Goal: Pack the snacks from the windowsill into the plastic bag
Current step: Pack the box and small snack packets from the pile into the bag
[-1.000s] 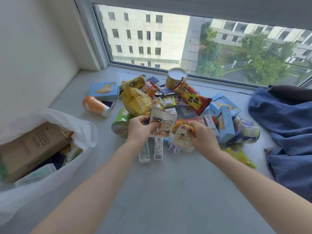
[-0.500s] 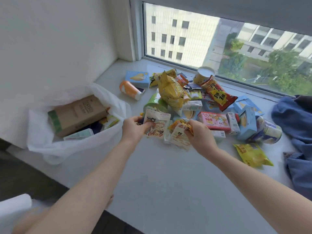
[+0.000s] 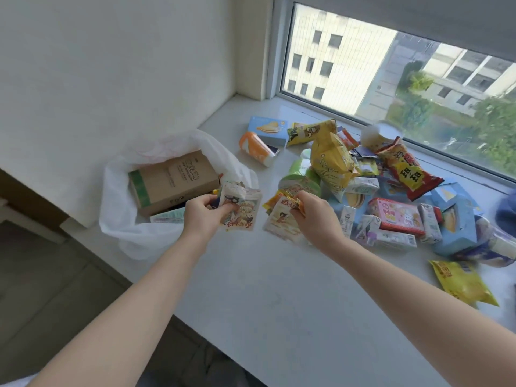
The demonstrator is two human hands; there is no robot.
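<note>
My left hand (image 3: 203, 216) grips a white snack packet with cartoon figures (image 3: 241, 209) at the right rim of the white plastic bag (image 3: 117, 208). The bag lies open at the windowsill's left edge and holds a brown cardboard box (image 3: 173, 181) and a pale green carton (image 3: 167, 216). My right hand (image 3: 315, 216) pinches a bunch of small packets, white and orange (image 3: 280, 219), just above the sill. The snack pile (image 3: 349, 174) lies to the right of both hands: yellow bags, a red bag, blue boxes, a pink box, milk cartons.
The windowsill (image 3: 265, 289) ends at a front edge near my forearms, with dark floor below. A wall stands left of the bag. An orange cup (image 3: 258, 149) and blue box (image 3: 269, 129) lie behind the bag. A yellow packet (image 3: 460, 283) lies at the right. Blue cloth (image 3: 506, 213) is at the far right.
Both hands have carried their packets leftward from the pile toward the bag. The left hand's packet now sits at the bag's rim. The camera has turned left.
</note>
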